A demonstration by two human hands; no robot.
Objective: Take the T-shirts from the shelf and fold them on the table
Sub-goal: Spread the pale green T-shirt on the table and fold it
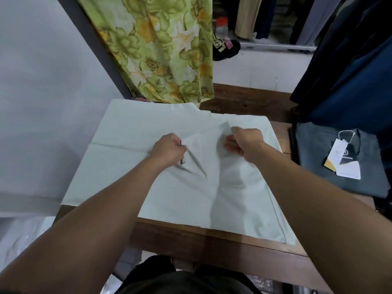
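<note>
Here I see the wooden table (212, 240) with the pale green T-shirt (131, 132) spread flat over it. My left hand (168, 150) pinches a raised fold near the shirt's middle; my right hand (247, 144) pinches another beside it. A tagged grey garment (314, 145) lies right.

Soft, even, rather dim light casts faint shadows under each forearm. Wide-angle bending warps the edges (strongest at the corners), and detail is slightly soft.
</note>
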